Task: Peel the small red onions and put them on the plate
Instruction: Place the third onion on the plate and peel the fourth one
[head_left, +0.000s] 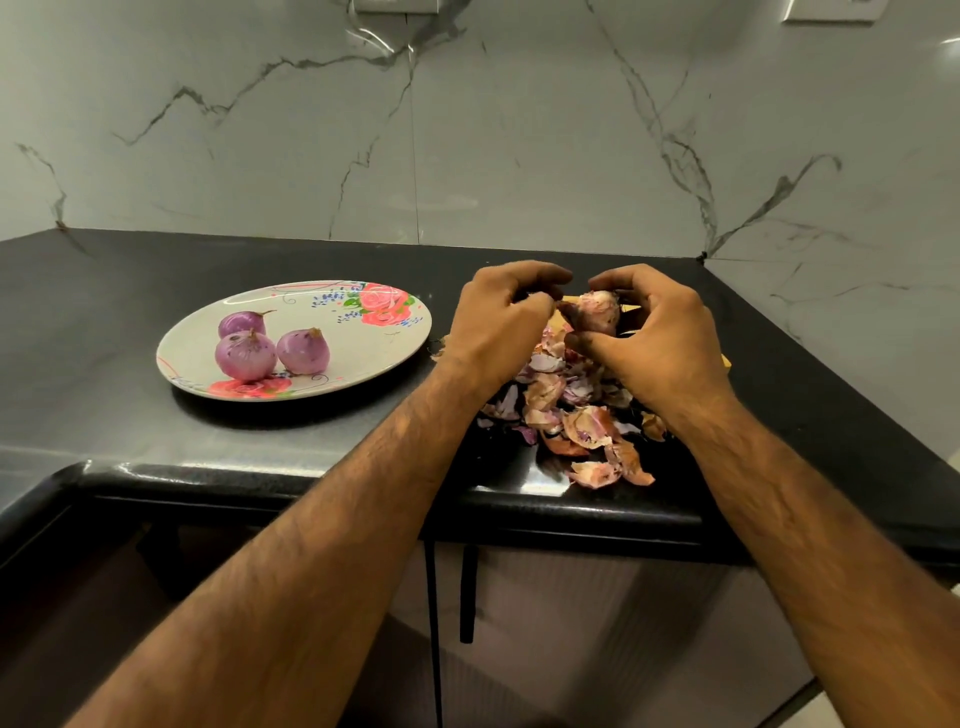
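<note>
The onion I am peeling (597, 312) sits in my right hand (654, 343), raised above the worktop (104, 291). My fingers curl over its far side and my thumb lies beneath it, so only its pale, half-skinned top shows between them. My left hand (498, 322) is just beside it, fingers curled in, thumb and fingertips pinching a brown flap of skin (563, 310) at the onion's left end. Directly under both hands lies a pile of skins (571, 410), spreading toward the worktop's near edge. Well to the left stands the flowered plate (374, 338), with three peeled onions (245, 356) close together on its left half. A grey-veined marble wall (467, 130) rises behind.
</note>
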